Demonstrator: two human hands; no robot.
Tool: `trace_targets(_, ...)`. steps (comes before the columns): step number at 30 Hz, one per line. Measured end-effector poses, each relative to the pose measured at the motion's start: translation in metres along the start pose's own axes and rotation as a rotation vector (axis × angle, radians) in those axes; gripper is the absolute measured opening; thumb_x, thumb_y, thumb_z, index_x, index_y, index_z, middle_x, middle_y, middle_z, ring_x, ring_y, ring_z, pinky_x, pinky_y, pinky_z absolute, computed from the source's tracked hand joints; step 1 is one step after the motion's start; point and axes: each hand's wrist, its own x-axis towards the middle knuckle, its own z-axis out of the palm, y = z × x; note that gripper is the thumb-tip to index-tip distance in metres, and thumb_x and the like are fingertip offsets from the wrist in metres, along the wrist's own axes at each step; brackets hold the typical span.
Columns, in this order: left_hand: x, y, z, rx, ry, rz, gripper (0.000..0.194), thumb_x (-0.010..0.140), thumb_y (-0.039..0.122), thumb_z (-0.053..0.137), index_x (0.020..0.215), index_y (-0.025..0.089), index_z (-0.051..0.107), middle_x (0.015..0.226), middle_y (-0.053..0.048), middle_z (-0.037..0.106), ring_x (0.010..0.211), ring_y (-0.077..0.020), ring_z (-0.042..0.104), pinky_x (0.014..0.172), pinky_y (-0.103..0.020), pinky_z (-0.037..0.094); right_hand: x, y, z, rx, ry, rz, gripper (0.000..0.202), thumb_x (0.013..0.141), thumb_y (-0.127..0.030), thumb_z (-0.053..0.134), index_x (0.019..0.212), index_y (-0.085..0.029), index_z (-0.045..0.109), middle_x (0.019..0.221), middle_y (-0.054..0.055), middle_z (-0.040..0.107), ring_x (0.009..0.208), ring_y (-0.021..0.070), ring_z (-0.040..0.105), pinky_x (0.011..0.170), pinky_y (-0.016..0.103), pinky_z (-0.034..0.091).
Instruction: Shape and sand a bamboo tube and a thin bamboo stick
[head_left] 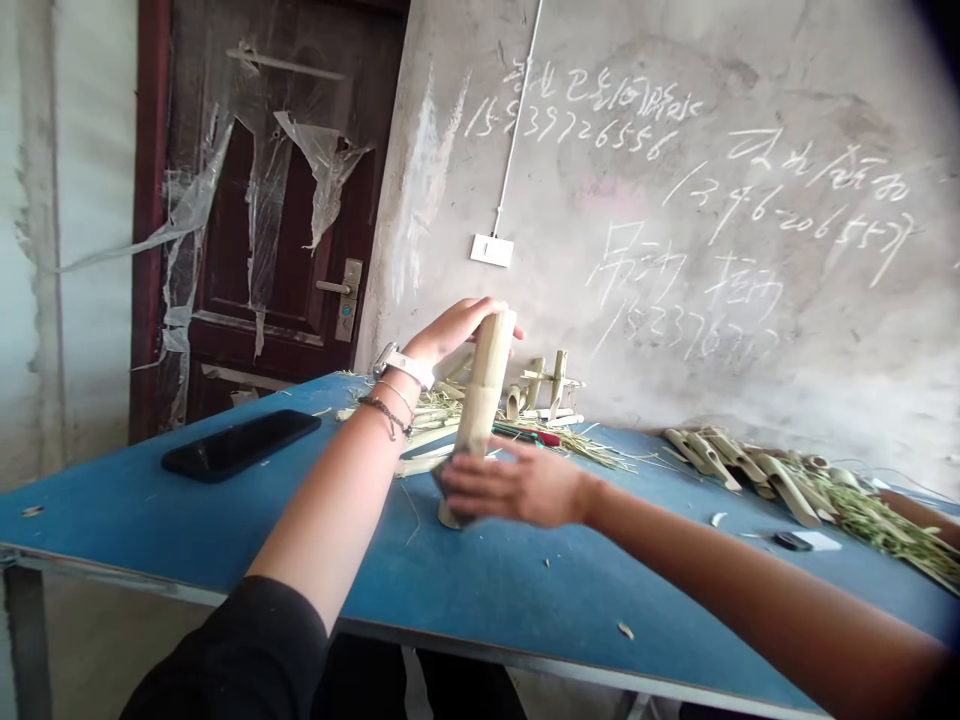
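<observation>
A pale bamboo tube (486, 385) stands on the blue table (300, 530), leaning slightly, its top to the right. My left hand (463, 325), with a watch and bracelets on the wrist, grips the tube near its top end from behind. Low on the tube, my right hand (517, 485) wraps its fingers round a dark, blurred piece (448, 475) pressed against the bamboo. What this piece is, I cannot make out.
A black phone (240, 445) lies at the left. Bamboo strips and shavings (442, 405) are heaped behind the tube, beside a small bamboo structure (556, 383). More cut bamboo (784, 485) lies at the right, near a small black object (793, 541). The wall stands behind.
</observation>
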Motion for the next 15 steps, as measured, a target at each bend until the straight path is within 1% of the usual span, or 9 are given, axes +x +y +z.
trace_targets(1,0.0,0.001,0.0,-0.013,-0.01,-0.006,0.037,0.082,0.037,0.036,0.079,0.009,0.061,0.087,-0.012,0.067,0.068,-0.0159,0.061,0.065,-0.027,0.046,0.0,-0.006,0.004,0.001,0.008,-0.06,0.043,0.088,-0.024,0.043,0.131,-0.024,0.04,0.14,-0.003,0.036,0.131,0.0141,0.027,0.109,0.035,0.026)
trace_targets(3,0.001,0.0,0.001,-0.046,-0.025,-0.024,0.037,0.081,0.037,0.036,0.077,0.01,0.061,0.085,-0.011,0.067,0.069,-0.0167,0.061,0.066,-0.028,0.046,0.0,0.001,0.003,-0.016,0.013,-0.084,0.043,0.088,-0.023,0.043,0.13,-0.026,0.039,0.14,-0.005,0.036,0.131,0.0137,0.026,0.109,0.036,0.026)
trace_targets(4,0.002,-0.002,0.001,-0.071,-0.027,-0.038,0.037,0.081,0.038,0.036,0.076,0.011,0.061,0.081,-0.01,0.067,0.068,-0.0169,0.061,0.064,-0.028,0.046,0.0,0.012,-0.002,-0.038,0.014,-0.029,0.045,0.087,-0.021,0.044,0.131,-0.028,0.038,0.14,-0.005,0.036,0.131,0.0143,0.025,0.109,0.039,0.025)
trace_targets(7,0.006,-0.01,0.001,-0.115,0.051,-0.034,0.03,0.078,0.036,0.04,0.066,0.014,0.055,0.065,-0.005,0.062,0.058,-0.0142,0.058,0.055,-0.025,0.044,0.0,0.052,-0.02,-0.095,0.013,0.297,0.057,0.084,-0.013,0.046,0.135,-0.032,0.028,0.141,-0.004,0.034,0.132,0.0176,0.024,0.109,0.048,0.02)
trace_targets(9,0.008,-0.014,0.0,-0.138,0.096,-0.045,0.026,0.077,0.036,0.043,0.062,0.016,0.051,0.061,-0.003,0.06,0.055,-0.013,0.056,0.052,-0.024,0.043,0.0,0.062,-0.024,-0.107,0.027,0.407,0.058,0.085,-0.015,0.046,0.137,-0.031,0.026,0.142,-0.002,0.032,0.132,0.0199,0.023,0.108,0.051,0.018)
trace_targets(10,0.008,-0.015,-0.001,-0.163,0.081,-0.073,0.027,0.077,0.037,0.044,0.063,0.016,0.051,0.062,-0.004,0.06,0.057,-0.0138,0.057,0.053,-0.024,0.043,-0.001,0.058,-0.022,-0.104,0.021,0.402,0.056,0.086,-0.016,0.046,0.137,-0.029,0.026,0.142,-0.001,0.031,0.133,0.0202,0.022,0.108,0.051,0.017)
trace_targets(11,0.007,-0.014,-0.002,-0.197,0.041,-0.114,0.028,0.077,0.04,0.043,0.066,0.015,0.052,0.065,-0.005,0.062,0.061,-0.0155,0.058,0.056,-0.025,0.045,-0.001,0.049,-0.017,-0.095,0.009,0.357,0.054,0.086,-0.018,0.045,0.137,-0.028,0.027,0.143,-0.001,0.031,0.133,0.0198,0.022,0.108,0.05,0.018)
trace_targets(13,0.005,-0.013,-0.005,-0.266,-0.039,-0.179,0.033,0.078,0.043,0.042,0.073,0.014,0.055,0.075,-0.01,0.066,0.071,-0.0192,0.061,0.064,-0.029,0.048,-0.002,0.022,-0.004,-0.064,-0.032,0.183,0.05,0.088,-0.021,0.043,0.135,-0.027,0.03,0.143,-0.002,0.03,0.133,0.0177,0.022,0.109,0.045,0.021)
trace_targets(15,0.003,-0.011,-0.008,-0.308,-0.081,-0.19,0.033,0.079,0.042,0.041,0.078,0.013,0.056,0.083,-0.012,0.067,0.078,-0.0211,0.062,0.072,-0.032,0.048,-0.003,0.001,0.007,-0.046,-0.036,0.007,0.044,0.09,-0.025,0.038,0.134,-0.028,0.034,0.143,-0.005,0.03,0.133,0.0153,0.022,0.109,0.039,0.025)
